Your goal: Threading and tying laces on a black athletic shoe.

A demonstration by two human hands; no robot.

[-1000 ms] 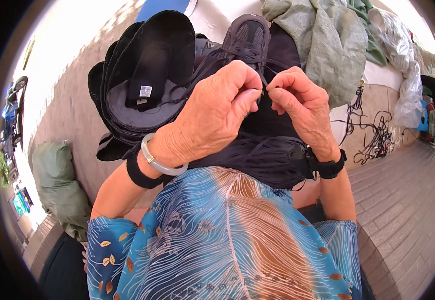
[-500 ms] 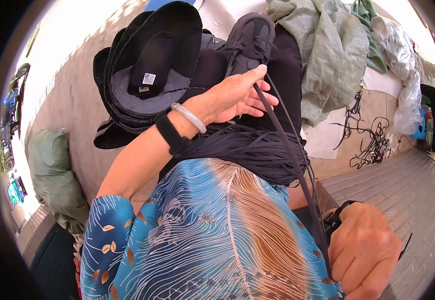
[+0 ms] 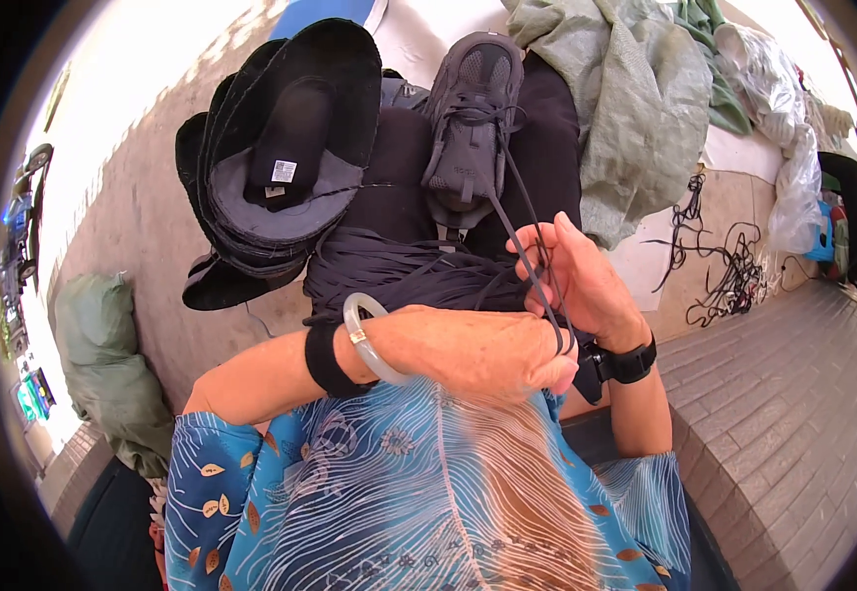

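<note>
A dark grey sneaker (image 3: 476, 123) sits toe-away over my black-trousered legs, its upper partly laced. Two long strands of dark shoelace (image 3: 507, 212) stretch from it towards my hands. Knuckles up, my left hand (image 3: 487, 350) is closed around the strands in front of my body. Just beyond it, my right hand (image 3: 591, 281) has its thumb raised and its fingers loosely curled and apart, with the strands crossing them. A thick bundle of dark laces (image 3: 399, 276) lies across my lap under and beyond my left wrist.
Stacked black shoe uppers or linings (image 3: 290, 148) stand left of the sneaker. A grey-green woven sack (image 3: 645, 128) lies at the right, near tangled black cords (image 3: 729, 281) on the floor. A stuffed green sack (image 3: 108, 355) is at far left; a tiled ledge (image 3: 773, 384) runs at right.
My left hand has drawn back from the sneaker and closed on the laces. My right hand has come up from the lower right to beside it, its fist now loosened.
</note>
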